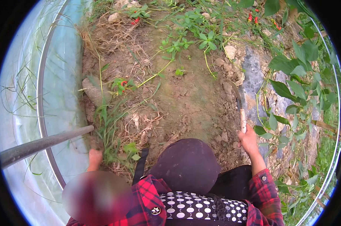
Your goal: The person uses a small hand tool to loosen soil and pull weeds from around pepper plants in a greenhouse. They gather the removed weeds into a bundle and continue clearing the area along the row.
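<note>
My right hand (247, 139) is closed around the pale handle of a sickle (243, 118); its thin curved blade points up and away beside the edge of a dark plastic mulch film (254, 73). At the lower left, my left hand (95, 155) is low at the ground, next to a clump of long green grass (104, 127). Its fingers are blurred and partly hidden, so what they hold does not show. Dry straw and roots (142, 127) lie on the soil to the right of the grass.
A metal pole (46, 144) slants in from the left, before a translucent plastic sheet wall (65, 93). A stone-like lump (95, 90) lies near the sheet. Creeping weeds (181, 42) with red flowers cross the soil ahead. Leafy plants (283, 82) line the right side.
</note>
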Motion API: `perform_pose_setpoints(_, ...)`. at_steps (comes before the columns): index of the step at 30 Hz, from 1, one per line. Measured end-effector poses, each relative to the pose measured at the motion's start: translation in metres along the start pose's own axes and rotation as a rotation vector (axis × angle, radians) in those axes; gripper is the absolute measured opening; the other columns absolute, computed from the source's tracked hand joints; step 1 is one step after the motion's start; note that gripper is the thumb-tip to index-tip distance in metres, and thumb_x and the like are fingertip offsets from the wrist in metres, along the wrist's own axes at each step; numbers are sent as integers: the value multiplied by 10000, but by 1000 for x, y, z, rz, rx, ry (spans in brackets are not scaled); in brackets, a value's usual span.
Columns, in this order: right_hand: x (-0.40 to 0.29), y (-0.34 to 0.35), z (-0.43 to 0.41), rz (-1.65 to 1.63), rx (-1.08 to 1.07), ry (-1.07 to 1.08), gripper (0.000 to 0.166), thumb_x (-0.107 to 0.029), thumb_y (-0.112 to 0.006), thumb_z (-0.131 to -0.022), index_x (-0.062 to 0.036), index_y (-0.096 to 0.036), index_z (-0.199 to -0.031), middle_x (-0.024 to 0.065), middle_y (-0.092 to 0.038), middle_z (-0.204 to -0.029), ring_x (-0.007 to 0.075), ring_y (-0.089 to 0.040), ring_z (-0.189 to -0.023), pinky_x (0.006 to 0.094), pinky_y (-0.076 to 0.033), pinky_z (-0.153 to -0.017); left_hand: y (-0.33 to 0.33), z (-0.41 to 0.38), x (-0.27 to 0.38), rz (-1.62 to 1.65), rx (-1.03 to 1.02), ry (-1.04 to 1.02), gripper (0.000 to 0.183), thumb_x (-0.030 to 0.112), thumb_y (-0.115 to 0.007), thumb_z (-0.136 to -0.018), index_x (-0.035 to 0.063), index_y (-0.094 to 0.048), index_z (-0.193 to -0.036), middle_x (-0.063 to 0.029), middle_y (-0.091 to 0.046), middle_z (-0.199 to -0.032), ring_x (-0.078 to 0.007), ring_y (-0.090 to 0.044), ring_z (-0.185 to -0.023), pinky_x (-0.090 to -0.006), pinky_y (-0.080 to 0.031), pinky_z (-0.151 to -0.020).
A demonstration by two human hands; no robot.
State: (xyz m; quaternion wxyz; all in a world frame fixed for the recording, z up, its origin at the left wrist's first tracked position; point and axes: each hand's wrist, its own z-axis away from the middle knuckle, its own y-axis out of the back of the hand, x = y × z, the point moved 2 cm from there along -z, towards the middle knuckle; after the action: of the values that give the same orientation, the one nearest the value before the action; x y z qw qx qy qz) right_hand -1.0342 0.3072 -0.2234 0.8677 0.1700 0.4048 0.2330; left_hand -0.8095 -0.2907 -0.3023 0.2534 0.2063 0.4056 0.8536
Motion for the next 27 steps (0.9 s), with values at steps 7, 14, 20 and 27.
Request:
perform_pose_setpoints(7, 0, 7, -3, 31, 7, 8, 336, -109, -519, -752, 28, -446, -1050, 65, -504, -585, 141, -463, -356, 288, -393, -354, 13, 10, 176, -547, 188, -590, 321, 98, -588, -572, 107, -644, -888, -69, -516, -1031, -245, -435, -1066, -471, -303, -906)
perform_pose_setpoints(14, -2, 5, 5, 49, -14, -12, 321, -115, -507, -763, 14, -451, -1051, 65, -492, -559, 140, -468, -370, 282, -385, -366, 21, -111, 303, -462, 442, -742, 310, 87, -552, -681, 60, -567, -989, -125, -412, -1263, -323, -359, -1195, -490, -365, -907)
perform_pose_setpoints(20, -5, 9, 13, 34, 17, -140, 390, -176, -486, -822, -7, -375, -1156, 18, -443, -570, 120, -418, -376, 276, -367, -377, 31, -152, 306, -566, 175, -374, 279, 177, -514, -751, 93, -593, -1005, -150, -554, -1100, -322, -579, -941, -408, -467, -799)
perform_pose_setpoints(27, 10, 5, -5, 102, -43, -153, 352, -167, -487, -790, -27, -394, -1099, 50, -485, -584, 137, -454, -385, 294, -381, -388, -18, -101, 262, -535, 116, -832, 210, 189, -534, -649, 65, -598, -807, -156, -612, -757, -348, -603, -724, -463, -491, -644)
